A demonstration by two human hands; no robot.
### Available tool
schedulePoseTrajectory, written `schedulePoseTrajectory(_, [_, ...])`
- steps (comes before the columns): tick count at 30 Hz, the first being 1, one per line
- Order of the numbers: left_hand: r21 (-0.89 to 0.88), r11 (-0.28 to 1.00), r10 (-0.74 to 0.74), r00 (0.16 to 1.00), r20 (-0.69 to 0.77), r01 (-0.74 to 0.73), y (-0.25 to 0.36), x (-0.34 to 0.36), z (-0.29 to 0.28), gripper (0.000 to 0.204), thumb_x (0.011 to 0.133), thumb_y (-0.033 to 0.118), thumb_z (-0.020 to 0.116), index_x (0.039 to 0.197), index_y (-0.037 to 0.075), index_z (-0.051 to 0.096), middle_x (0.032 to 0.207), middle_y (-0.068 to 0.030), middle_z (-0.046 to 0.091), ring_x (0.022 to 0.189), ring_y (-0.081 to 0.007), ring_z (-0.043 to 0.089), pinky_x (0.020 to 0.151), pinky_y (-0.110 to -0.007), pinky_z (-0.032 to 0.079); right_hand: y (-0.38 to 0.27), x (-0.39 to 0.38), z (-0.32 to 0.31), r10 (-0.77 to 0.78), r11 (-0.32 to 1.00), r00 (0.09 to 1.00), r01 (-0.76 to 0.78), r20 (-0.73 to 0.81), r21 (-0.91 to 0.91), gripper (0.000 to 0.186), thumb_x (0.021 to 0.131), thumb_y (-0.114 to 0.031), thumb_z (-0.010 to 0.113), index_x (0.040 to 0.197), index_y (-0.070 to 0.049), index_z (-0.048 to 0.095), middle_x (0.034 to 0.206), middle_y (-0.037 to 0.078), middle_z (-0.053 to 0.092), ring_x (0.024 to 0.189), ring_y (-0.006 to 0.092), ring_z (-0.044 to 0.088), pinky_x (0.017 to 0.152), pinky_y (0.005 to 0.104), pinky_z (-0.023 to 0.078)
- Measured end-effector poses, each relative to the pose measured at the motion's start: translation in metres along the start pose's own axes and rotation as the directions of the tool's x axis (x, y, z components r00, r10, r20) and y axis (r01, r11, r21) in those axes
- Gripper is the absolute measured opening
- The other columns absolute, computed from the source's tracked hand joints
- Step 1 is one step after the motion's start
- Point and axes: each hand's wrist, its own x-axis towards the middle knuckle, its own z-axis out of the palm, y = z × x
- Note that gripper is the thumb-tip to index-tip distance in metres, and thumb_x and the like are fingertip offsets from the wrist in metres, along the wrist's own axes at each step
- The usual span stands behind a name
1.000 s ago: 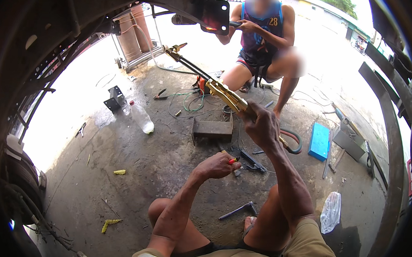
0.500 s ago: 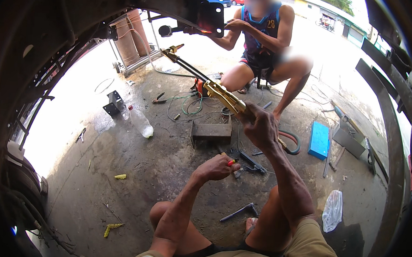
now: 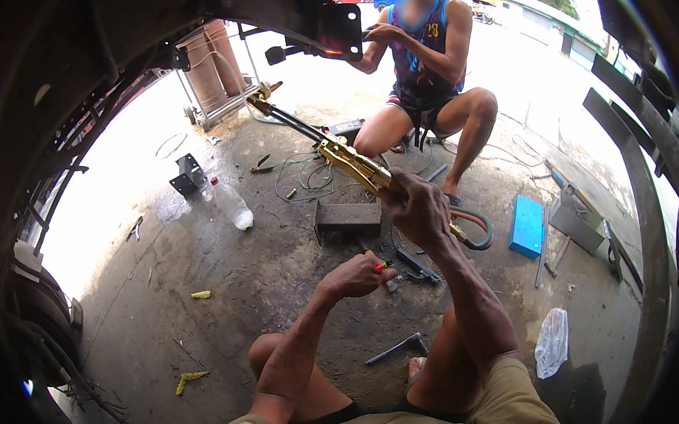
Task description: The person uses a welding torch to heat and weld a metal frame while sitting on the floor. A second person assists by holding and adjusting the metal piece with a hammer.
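My right hand is wrapped round the rear of a brass cutting torch. The torch slants up to the left, its tip below a dark steel bracket that glows orange along its lower edge. No flame can be made out at the tip. Red and dark hoses loop out behind my wrist. Lower down, my left hand is closed on a small red-and-yellow object, mostly hidden in the fist. Opposite me crouches another person, hands at a dark bar by the bracket.
A rusty steel channel piece lies ahead, near a plastic bottle and a drilled bracket. At right are a blue box and a plastic bag. Gas cylinders stand at the back left. Cables cross the floor.
The torch and my right hand have shifted a little to the left, the torch tip slightly lower. My left hand has barely moved.
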Motion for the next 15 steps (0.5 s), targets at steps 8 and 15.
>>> schedulePoseTrajectory(8, [-0.012,1.000,-0.005,1.000,0.006,0.005,0.0020,-0.0005,-0.0015,0.054,0.098,0.042,0.064,0.081,-0.009,0.059,0.065,-0.0212,0.060,0.058,-0.0288,0.056,0.063,-0.046,0.048,-0.0032,0.0006,-0.0039,0.006,1.000,1.000,-0.005,0.012,-0.015,0.032,0.088,-0.018,0.077,0.117,-0.007,0.071,0.094,0.016,0.075,0.084,0.0317,0.074,0.074,0.0432,0.053])
schedulePoseTrajectory(15, [-0.007,1.000,-0.001,1.000,0.004,0.002,0.0030,0.0008,-0.0004,0.054,0.098,0.043,0.063,0.082,-0.008,0.060,0.068,-0.0230,0.061,0.061,-0.0299,0.059,0.065,-0.046,0.048,-0.0005,0.0000,-0.0030,-0.014,1.000,1.000,0.014,-0.015,0.001,0.030,0.089,-0.018,0.076,0.116,-0.007,0.070,0.094,0.016,0.075,0.084,0.0325,0.074,0.073,0.0435,0.052])
